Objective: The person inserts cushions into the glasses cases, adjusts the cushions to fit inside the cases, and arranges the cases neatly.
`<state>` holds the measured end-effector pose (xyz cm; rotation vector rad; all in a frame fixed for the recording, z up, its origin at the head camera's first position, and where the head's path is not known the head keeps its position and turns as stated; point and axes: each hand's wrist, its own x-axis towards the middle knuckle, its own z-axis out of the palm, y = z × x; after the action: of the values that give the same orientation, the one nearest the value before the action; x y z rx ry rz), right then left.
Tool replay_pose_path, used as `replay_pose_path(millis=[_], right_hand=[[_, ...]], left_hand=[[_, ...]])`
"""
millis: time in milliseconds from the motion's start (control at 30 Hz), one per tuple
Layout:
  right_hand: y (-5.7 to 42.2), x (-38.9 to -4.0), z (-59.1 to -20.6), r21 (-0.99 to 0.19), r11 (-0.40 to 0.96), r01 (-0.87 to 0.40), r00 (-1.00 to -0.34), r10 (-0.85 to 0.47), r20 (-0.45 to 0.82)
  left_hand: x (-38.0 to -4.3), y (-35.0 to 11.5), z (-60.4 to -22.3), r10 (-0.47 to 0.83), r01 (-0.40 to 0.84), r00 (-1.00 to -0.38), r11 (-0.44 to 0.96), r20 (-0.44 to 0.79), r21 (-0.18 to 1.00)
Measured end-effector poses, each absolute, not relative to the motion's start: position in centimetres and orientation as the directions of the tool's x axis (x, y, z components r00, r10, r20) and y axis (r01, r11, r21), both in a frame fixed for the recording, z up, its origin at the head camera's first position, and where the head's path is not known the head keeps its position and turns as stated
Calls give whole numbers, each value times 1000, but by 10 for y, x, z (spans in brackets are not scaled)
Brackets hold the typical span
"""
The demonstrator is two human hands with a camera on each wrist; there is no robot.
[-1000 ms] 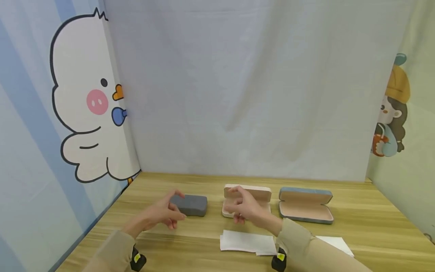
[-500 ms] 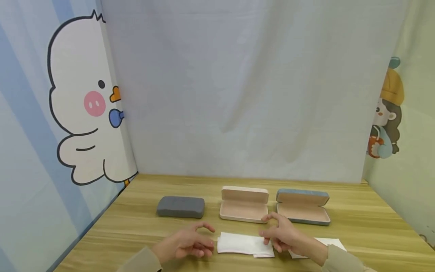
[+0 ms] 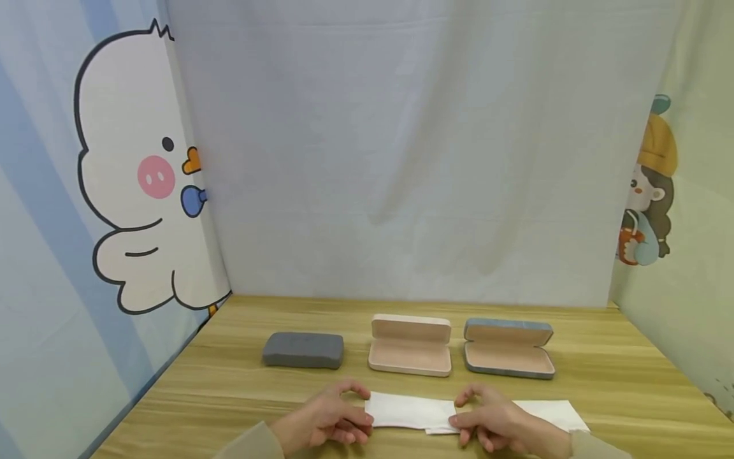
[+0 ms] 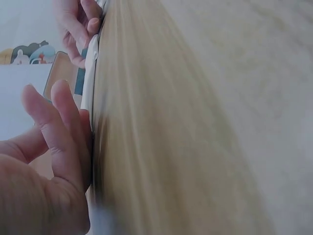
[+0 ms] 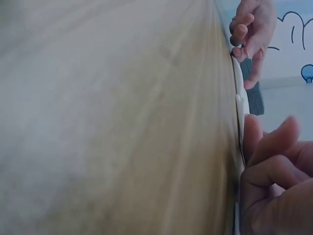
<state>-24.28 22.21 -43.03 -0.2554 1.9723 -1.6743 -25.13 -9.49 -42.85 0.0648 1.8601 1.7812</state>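
A folded white cloth (image 3: 404,411) lies near the front of the table in the head view. At its left end my left hand (image 3: 332,417) pinches the edge between thumb and forefinger. My right hand (image 3: 496,421) does the same at the right end, its forefinger by the upper corner and its thumb on the lower part. Both wrist views show the cloth as a thin white strip seen edge-on, with the other hand (image 4: 78,29) at the far end. A second white cloth (image 3: 556,414) lies to the right, partly behind my right hand.
Behind the cloths stand a closed grey glasses case (image 3: 304,350), an opened cream glasses case (image 3: 410,360) and an opened blue glasses case (image 3: 508,360). The wooden table (image 3: 229,382) ends at a hanging grey-white curtain (image 3: 401,159).
Both hands have come back from the glasses cases towards the table's front and now pinch the two ends of the folded cloth. The cases have stayed in place.
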Motion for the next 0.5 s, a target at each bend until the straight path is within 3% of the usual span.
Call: replay_pose_path(millis=[500], right_hand=[[204, -240, -429, -953, 279, 118, -888, -399, -227]], left_hand=[[-253, -79, -429, 293, -343, -879, 162, -377, 925]])
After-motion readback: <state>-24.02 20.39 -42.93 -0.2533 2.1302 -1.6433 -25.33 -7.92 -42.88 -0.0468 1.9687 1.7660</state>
